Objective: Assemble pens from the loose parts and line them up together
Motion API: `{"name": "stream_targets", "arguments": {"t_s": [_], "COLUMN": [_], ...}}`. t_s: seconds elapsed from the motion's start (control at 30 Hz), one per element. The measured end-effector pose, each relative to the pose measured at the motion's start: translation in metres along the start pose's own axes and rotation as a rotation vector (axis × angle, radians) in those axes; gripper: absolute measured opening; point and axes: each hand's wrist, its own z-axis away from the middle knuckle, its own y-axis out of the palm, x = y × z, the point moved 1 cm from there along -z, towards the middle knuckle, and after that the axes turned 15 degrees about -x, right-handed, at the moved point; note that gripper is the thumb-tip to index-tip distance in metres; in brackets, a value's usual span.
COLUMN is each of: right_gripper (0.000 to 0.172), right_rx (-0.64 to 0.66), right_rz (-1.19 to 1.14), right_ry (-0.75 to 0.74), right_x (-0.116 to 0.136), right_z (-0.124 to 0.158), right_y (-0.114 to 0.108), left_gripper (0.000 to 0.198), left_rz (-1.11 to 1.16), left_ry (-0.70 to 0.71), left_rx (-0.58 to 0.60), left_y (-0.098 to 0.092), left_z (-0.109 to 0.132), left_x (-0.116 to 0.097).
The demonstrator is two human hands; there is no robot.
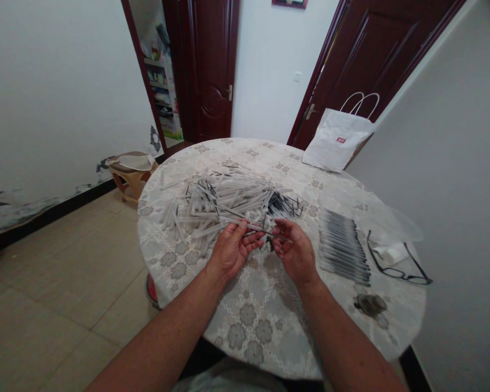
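Note:
My left hand [233,247] is closed, thumb and forefinger pinching a thin translucent tube [253,227] with a dark rod running along it. My right hand [294,247] has its fingers curled around the rod's darker right end, so the piece spans both hands. Just beyond my hands lies a heap of whitish tubes [232,198]. Thin black rods [281,204] bunch at the heap's right side. Right of my right hand, several dark-tipped tubes [343,247] lie side by side in a neat row. The fingertips are small and partly blurred.
A patterned cloth covers the round table [245,321]. Black-framed glasses [400,272] and a dark small object [371,305] lie at the right. Clear plastic film [396,218] spreads behind the row. A white paper bag [338,136] stands at the back right, a stool [133,174] beyond the left edge.

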Motion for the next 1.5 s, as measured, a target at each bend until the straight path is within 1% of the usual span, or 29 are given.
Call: {"name": "stream_targets", "arguments": {"t_s": [0.03, 0.1, 0.13, 0.17, 0.23, 0.33, 0.4, 0.43, 0.5, 0.53, 0.6, 0.63, 0.67, 0.73, 0.8, 0.87, 0.97, 1.17, 1.27, 1.4, 1.5], "right_gripper": [0.046, 0.042, 0.04, 0.039, 0.041, 0.052, 0.058, 0.061, 0.063, 0.061, 0.047, 0.04, 0.033, 0.023, 0.018, 0.015, 0.016, 0.017, 0.022, 0.025, 0.026], "right_rx": [-0.076, -0.222, -0.267, -0.277, -0.208, -0.024, 0.038, 0.044, -0.01, -0.06, -0.177, -0.2, -0.194, -0.087, 0.053, 0.166, 0.264, 0.356, 0.385, 0.438, 0.437], "right_rz": [-0.051, -0.082, -0.064, -0.026, 0.094, 0.256, 0.254, 0.225, 0.2, 0.24, 0.47, 0.632, 0.786, 1.044, 1.203, 1.284, 1.331, 1.37, 1.413, 1.479, 1.551], "right_ry": [-0.02, -0.077, -0.097, -0.103, -0.096, -0.102, -0.111, -0.11, -0.117, -0.143, -0.259, -0.344, -0.424, -0.516, -0.531, -0.52, -0.508, -0.489, -0.462, -0.462, -0.447], "right_x": [0.002, 0.003, 0.002, 0.001, -0.004, -0.012, -0.015, -0.014, -0.009, -0.005, 0.005, 0.01, 0.014, 0.018, 0.018, 0.015, 0.012, 0.008, 0.007, 0.006, 0.007], "right_z": [-0.001, -0.003, -0.003, -0.002, 0.002, 0.01, 0.011, 0.009, 0.0, -0.006, -0.02, -0.027, -0.033, -0.04, -0.042, -0.039, -0.032, -0.022, -0.018, -0.01, -0.008], "right_y": [-0.002, -0.004, -0.004, -0.003, 0.001, 0.009, 0.01, 0.008, 0.0, -0.007, -0.023, -0.032, -0.039, -0.05, -0.055, -0.054, -0.046, -0.033, -0.028, -0.018, -0.015], "left_gripper": [0.035, 0.035, 0.035, 0.034, 0.033, 0.032, 0.031, 0.031, 0.03, 0.028, 0.024, 0.022, 0.019, 0.017, 0.018, 0.021, 0.024, 0.025, 0.024, 0.023, 0.023], "left_rz": [-0.004, -0.011, -0.018, -0.031, -0.099, -0.262, -0.311, -0.297, -0.219, -0.168, -0.071, -0.03, 0.002, 0.045, 0.065, 0.079, 0.101, 0.107, 0.104, 0.104, 0.107], "left_ry": [0.001, 0.006, 0.011, 0.012, -0.013, -0.102, -0.145, -0.153, -0.149, -0.135, -0.099, -0.082, -0.07, -0.057, -0.051, -0.044, -0.04, -0.03, -0.023, -0.009, 0.005], "left_rx": [-0.005, -0.008, -0.002, 0.01, 0.066, 0.189, 0.241, 0.242, 0.209, 0.182, 0.119, 0.093, 0.075, 0.049, 0.04, 0.032, 0.013, 0.021, 0.038, 0.04, 0.032], "left_y": [0.0, 0.001, 0.001, 0.001, 0.001, 0.0, -0.002, -0.002, -0.003, -0.003, -0.003, -0.003, -0.003, -0.002, -0.002, -0.002, -0.003, -0.003, -0.004, -0.004, -0.004], "left_z": [0.0, 0.0, 0.001, 0.002, 0.004, 0.008, 0.008, 0.008, 0.005, 0.004, 0.001, 0.0, -0.001, -0.002, -0.002, -0.002, -0.003, -0.004, -0.004, -0.005, -0.005], "left_x": [0.0, 0.0, 0.001, 0.001, 0.003, 0.007, 0.008, 0.008, 0.005, 0.003, -0.001, -0.002, -0.004, -0.006, -0.006, -0.006, -0.006, -0.007, -0.007, -0.007, -0.007]}}
